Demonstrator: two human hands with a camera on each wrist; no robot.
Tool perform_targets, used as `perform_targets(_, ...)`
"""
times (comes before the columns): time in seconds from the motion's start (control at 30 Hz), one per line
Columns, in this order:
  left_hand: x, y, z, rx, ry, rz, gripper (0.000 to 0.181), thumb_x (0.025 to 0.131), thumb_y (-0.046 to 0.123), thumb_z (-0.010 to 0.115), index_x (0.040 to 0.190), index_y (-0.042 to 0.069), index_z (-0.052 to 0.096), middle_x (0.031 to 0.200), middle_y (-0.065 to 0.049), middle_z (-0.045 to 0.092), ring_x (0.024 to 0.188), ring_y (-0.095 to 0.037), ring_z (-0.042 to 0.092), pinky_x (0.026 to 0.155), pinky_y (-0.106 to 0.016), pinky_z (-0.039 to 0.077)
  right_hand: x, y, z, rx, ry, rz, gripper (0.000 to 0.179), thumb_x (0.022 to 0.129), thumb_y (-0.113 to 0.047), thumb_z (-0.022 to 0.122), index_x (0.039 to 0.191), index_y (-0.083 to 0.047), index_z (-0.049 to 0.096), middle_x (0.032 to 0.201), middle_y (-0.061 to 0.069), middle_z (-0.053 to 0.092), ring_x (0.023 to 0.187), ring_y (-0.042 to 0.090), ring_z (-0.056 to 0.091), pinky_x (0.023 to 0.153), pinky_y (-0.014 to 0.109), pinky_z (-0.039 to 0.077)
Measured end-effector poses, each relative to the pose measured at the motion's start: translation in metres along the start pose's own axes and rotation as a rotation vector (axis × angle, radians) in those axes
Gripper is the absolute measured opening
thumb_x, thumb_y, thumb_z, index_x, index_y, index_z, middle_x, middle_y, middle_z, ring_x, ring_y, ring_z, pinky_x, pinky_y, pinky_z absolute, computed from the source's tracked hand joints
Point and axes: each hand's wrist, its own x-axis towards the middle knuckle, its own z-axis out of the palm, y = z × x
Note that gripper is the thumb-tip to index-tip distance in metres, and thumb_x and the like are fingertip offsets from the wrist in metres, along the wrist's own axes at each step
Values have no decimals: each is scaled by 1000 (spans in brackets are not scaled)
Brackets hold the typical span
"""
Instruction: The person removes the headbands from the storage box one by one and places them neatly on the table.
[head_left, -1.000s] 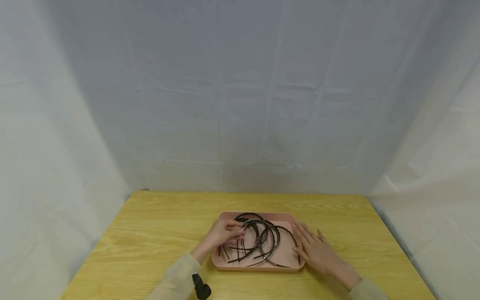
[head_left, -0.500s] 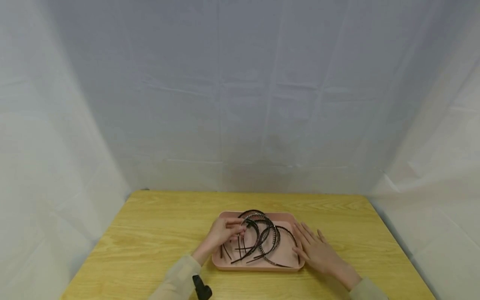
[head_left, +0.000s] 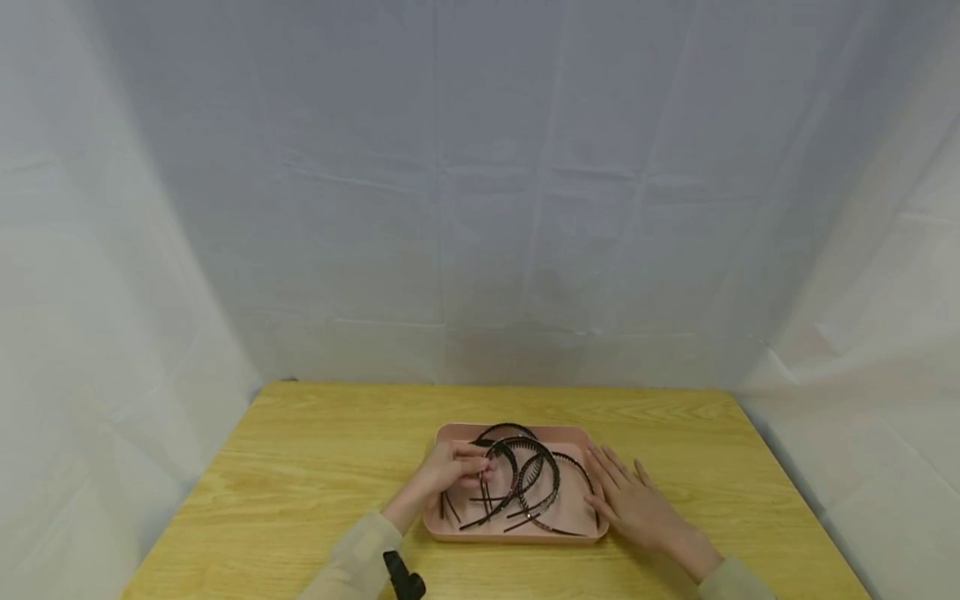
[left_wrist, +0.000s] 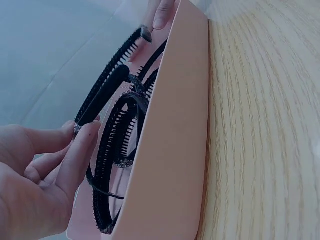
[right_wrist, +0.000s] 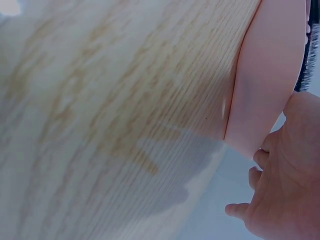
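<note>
My left hand (head_left: 442, 468) pinches a black toothed headband (left_wrist: 105, 90) between thumb and fingertips, over the left part of a pink tray (head_left: 517, 538). The held headband has a glittery spot by the fingertips and arches to the right over the pile. Several other black headbands (left_wrist: 102, 165) lie overlapped in the tray, some with sparkly bits; their crossings hide parts of one another. My right hand (head_left: 637, 504) rests at the tray's right rim with its fingers straight and somewhat spread. In the right wrist view, the fingers (right_wrist: 260, 159) lie along the outside of the tray wall.
The tray stands on a light wood-grain table (head_left: 337, 450), near its front. Pale sheeting (head_left: 480, 208) hangs behind and on both sides. A black device (head_left: 405, 577) sits at the left sleeve.
The left hand lifted the pinched headband slightly, then lowered it again, shifting the loops in the tray a little. The right hand has stayed in place.
</note>
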Motion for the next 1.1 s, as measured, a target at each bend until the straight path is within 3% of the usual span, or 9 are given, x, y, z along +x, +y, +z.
perform_targets(0.2,-3,-3,-4,-16,-56,-41,45,102,1,56,140,-20,45,119,-31,67,99,-30,74,84,-42,61,0,-1,1,-8,20,-10,64,107,-35,51,158,-1,33,164,18,29,150,39,27,116,70,22)
perform_targets(0.33,-4,-5,-6,-24,-46,-44,47,103,1,56,142,-20,42,121,-32,66,103,-34,72,83,-38,61,0,0,0,-14,18,-6,63,107,-35,51,158,-2,33,164,17,28,150,38,27,116,70,22)
perform_targets(0.5,-6,-8,-8,-30,15,-24,46,104,3,55,141,-20,44,123,-29,67,103,-32,73,82,-34,61,1,2,2,-39,34,-13,63,107,-35,51,157,-1,34,164,17,29,150,38,28,116,69,23)
perform_targets(0.8,-6,-7,-14,-133,122,-21,44,102,4,60,138,-19,49,118,-27,69,101,-26,74,79,-27,61,1,6,4,-14,72,-40,63,106,-34,53,156,-1,35,162,19,32,148,40,30,113,72,24)
perform_targets(1.1,-5,-6,-28,-153,263,-12,45,101,4,61,140,-16,49,118,-25,70,97,-20,75,80,-31,61,0,13,10,-10,110,-57,63,106,-37,53,156,-2,36,160,20,36,148,38,31,111,73,25)
